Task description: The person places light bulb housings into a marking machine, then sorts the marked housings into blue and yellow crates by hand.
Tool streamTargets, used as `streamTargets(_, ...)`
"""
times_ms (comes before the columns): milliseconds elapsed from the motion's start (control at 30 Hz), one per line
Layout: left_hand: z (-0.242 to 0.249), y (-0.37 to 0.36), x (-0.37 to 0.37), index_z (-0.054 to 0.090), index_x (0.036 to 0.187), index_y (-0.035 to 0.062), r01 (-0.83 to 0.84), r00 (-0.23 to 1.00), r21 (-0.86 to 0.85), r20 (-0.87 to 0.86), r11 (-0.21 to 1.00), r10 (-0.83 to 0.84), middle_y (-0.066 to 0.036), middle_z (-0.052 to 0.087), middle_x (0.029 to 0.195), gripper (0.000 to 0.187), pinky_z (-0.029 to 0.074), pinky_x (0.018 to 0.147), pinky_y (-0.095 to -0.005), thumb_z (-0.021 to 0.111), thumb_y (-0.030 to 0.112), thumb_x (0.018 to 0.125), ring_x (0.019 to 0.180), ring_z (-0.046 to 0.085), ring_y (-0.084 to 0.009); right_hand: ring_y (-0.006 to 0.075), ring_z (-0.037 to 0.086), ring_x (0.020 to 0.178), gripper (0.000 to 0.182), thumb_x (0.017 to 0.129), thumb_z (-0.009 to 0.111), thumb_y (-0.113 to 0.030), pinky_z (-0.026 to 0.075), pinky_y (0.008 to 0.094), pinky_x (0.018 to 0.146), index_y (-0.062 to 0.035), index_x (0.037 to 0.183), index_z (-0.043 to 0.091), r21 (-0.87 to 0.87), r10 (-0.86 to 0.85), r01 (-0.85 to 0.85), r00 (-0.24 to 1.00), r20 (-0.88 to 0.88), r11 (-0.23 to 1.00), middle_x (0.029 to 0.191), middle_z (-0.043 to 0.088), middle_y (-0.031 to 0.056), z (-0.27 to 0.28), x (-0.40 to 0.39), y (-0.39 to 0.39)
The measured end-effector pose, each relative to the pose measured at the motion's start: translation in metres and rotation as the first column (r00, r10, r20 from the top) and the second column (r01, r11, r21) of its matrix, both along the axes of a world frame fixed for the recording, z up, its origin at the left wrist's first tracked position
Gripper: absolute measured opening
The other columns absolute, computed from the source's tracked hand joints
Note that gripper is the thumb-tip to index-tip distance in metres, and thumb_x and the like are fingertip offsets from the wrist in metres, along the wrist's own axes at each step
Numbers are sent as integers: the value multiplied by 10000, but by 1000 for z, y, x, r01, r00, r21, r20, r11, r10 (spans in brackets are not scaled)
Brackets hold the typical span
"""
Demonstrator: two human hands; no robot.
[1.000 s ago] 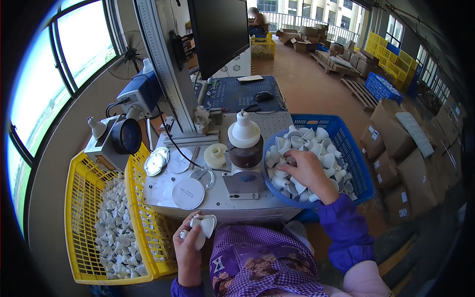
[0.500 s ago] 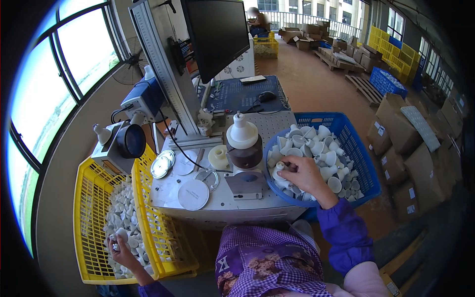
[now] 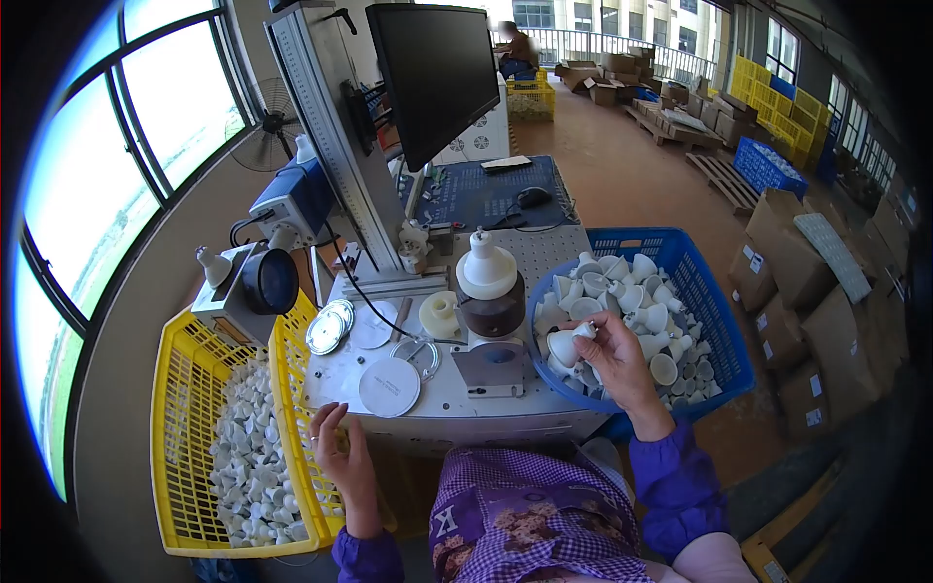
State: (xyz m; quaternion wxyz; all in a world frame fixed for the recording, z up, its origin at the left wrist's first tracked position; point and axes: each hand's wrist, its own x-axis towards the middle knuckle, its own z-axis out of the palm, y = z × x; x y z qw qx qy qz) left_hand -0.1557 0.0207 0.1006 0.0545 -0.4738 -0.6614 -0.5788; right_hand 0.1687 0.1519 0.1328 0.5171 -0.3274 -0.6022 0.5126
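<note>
Your left hand (image 3: pixel 344 464), fingers released and half-curled, is beside the yellow perforated plastic basket (image 3: pixel 178 437). Your right hand (image 3: pixel 620 361) grasps a white funnel-shaped piece (image 3: pixel 564 347) over similar pieces in the blue plastic basket (image 3: pixel 724 325). Farther away stands a black flat-screen monitor (image 3: pixel 437 83).

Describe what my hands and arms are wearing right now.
Both arms have purple sleeve covers, gathered at the wrist; above the right one a pale pink sleeve shows. The left hand and right hand wear no gloves. A ring shows on a left finger.
</note>
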Motion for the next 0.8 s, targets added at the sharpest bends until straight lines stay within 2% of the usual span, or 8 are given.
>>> streamTargets(200, 29, 32, 80, 680, 951, 38, 315, 948, 73, 25, 946, -318, -88, 606, 977, 213, 419, 850, -348, 689, 2, 742, 963, 529, -237, 140, 598, 949, 197, 898, 626, -115, 493, 274, 824, -27, 1010, 491, 44, -52, 55, 996, -75, 998, 1093, 621, 117, -3, -2, -13)
streamTargets(433, 95, 109, 102, 651, 1094, 43, 311, 950, 119, -41, 943, -308, -111, 550, 1121, 351, 334, 970, -384, 729, 156, 771, 1111, 437, -267, 130, 597, 925, 197, 875, 648, -80, 491, 272, 817, -32, 994, 498, 66, -104, 114, 985, -135, 991, 1052, 630, 107, 24, -17, -5)
streamTargets(533, 113, 152, 101, 643, 1111, 28, 333, 941, 35, -79, 942, -330, -124, 557, 1134, 380, 325, 989, -395, 723, 219, 793, 1157, 408, -288, 104, 601, 870, 203, 857, 679, -101, 501, 244, 747, -39, 958, 515, 179, -154, 179, 978, -143, 968, 1008, 646, 89, 59, -36, 9)
streamTargets(600, 122, 163, 98, 628, 1123, 2, 501, 860, -68, -75, 863, -505, -129, 566, 1153, 377, 366, 970, -368, 704, 217, 823, 1145, 438, -253, 102, 606, 844, 203, 853, 687, -110, 503, 241, 726, -40, 945, 520, 224, -168, 195, 977, -133, 955, 975, 653, 80, 76, -49, 21)
streamTargets(633, 123, 160, 97, 628, 1123, 2, 501, 860, -64, -75, 863, -505, -129, 566, 1153, 377, 366, 970, -368, 704, 217, 823, 1145, 438, -253, 100, 611, 819, 205, 848, 695, -119, 504, 238, 705, -41, 932, 525, 260, -184, 212, 975, -129, 942, 942, 659, 71, 82, -56, 27)
streamTargets(700, 123, 146, 92, 662, 1011, 10, 580, 746, 263, 209, 771, -633, -114, 611, 1084, 293, 347, 981, -373, 707, 227, 818, 1145, 440, -254, 99, 615, 798, 216, 838, 707, -131, 502, 239, 691, -38, 916, 528, 270, -145, 177, 980, -136, 946, 902, 664, 68, 93, -74, 38)
streamTargets(767, 111, 128, 82, 639, 1050, 19, 561, 626, 392, 377, 730, -683, -37, 632, 1016, 214, 446, 819, -262, 649, 152, 883, 922, 561, -116, 99, 620, 778, 229, 828, 719, -143, 501, 240, 678, -35, 900, 531, 273, -110, 147, 983, -146, 951, 863, 668, 64, 97, -88, 46)
streamTargets(800, 109, 116, 79, 629, 1066, 15, 544, 589, 430, 416, 721, -693, -27, 633, 997, 212, 453, 781, -241, 633, 143, 896, 876, 570, -96, 103, 626, 773, 241, 817, 730, -157, 499, 244, 674, -30, 885, 537, 301, -130, 147, 988, -79, 942, 846, 669, 71, 94, -94, 52)
